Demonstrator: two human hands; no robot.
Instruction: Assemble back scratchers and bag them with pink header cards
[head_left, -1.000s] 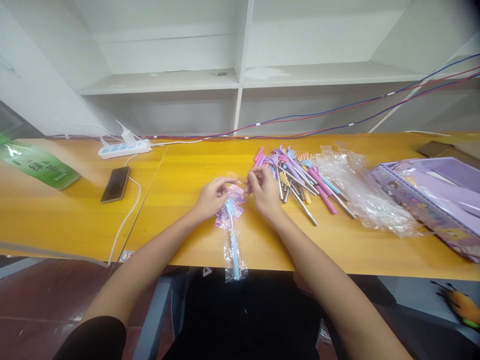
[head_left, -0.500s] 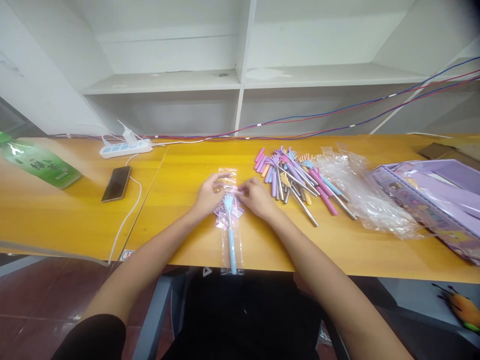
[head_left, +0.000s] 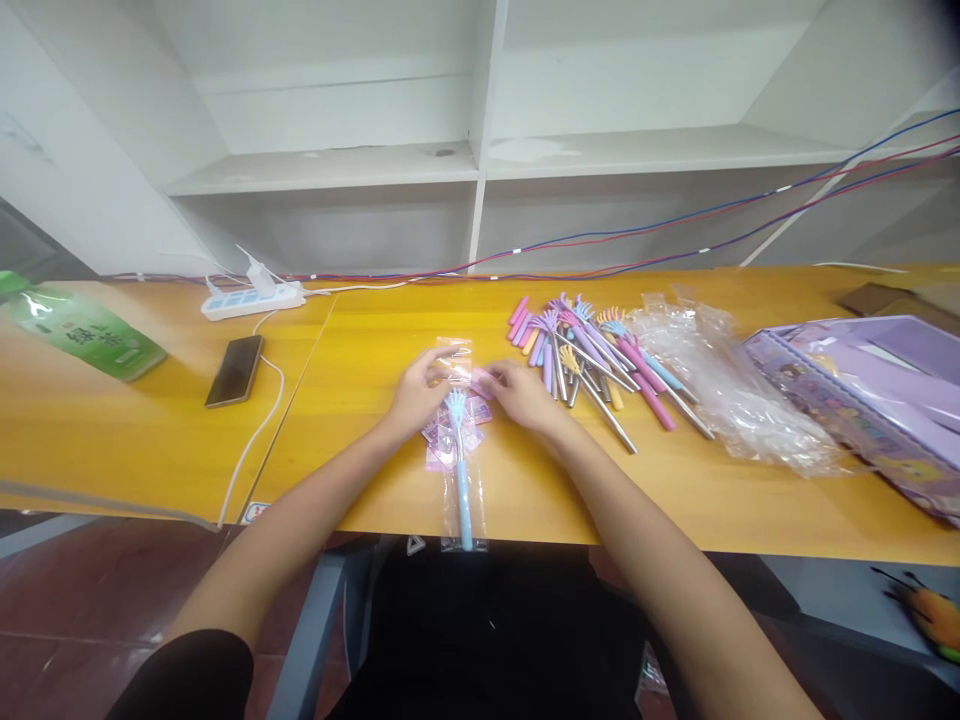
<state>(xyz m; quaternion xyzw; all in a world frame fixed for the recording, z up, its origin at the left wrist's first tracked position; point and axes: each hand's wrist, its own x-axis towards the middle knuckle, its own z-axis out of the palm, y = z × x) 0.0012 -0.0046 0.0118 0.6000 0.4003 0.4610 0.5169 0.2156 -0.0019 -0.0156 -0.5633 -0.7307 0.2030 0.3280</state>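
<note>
Right hand (head_left: 523,397) fingers pinch a pink card; left hand (head_left: 420,390) fingers curl at the clear bag's (head_left: 477,500) far end, grip indeterminable.

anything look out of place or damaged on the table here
No spill or damage stands out. One oddity: the blue scratcher in its clear bag appears to poke slightly past the front edge of the table. The scratcher pile is jumbled.

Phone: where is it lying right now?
In the head view, the phone lies on the left part of the table, just in front of the white power strip and to the right of the green bottle.
</note>
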